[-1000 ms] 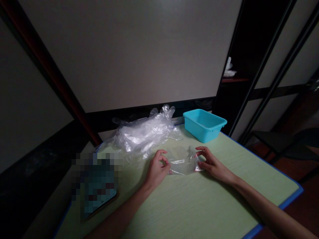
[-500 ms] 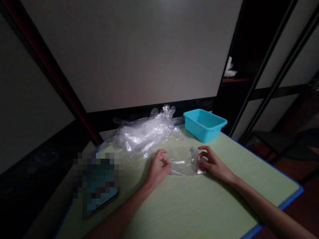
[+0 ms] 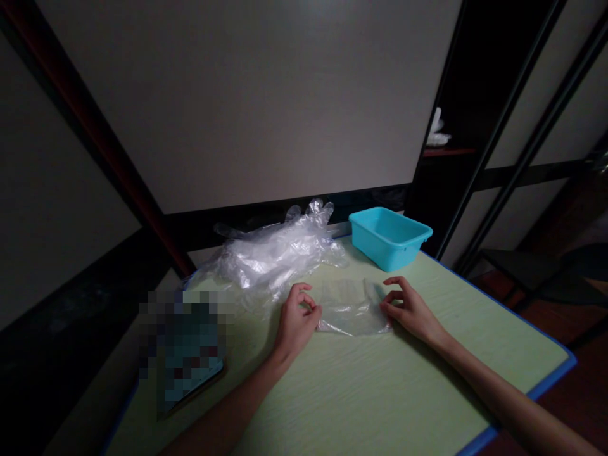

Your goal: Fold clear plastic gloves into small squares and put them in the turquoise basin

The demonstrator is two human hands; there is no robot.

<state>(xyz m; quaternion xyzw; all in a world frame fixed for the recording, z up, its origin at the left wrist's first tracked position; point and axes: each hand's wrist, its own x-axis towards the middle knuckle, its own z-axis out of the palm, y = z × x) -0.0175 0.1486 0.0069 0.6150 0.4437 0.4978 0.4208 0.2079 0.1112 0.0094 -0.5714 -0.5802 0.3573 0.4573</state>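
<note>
A clear disposable plastic glove, folded over into a flat, roughly rectangular piece, lies on the light green table in front of me. My left hand pinches its left edge between thumb and fingertips. At the opposite edge, my right hand grips the film the same way, its index finger raised and curved. The plastic is stretched fairly flat between both hands, with a few shiny creases. Just beyond my left hand rises a loose heap of clear plastic gloves, some glove fingers sticking up at its top.
A turquoise plastic basin stands at the table's far right edge. On the left a blurred-out device leans upright. The green table has a blue edge, with cabinet doors behind it and a dark chair at right.
My right hand has shifted slightly right and my left hand slightly left. The bunched right side of the plastic glove has been drawn out flatter.
</note>
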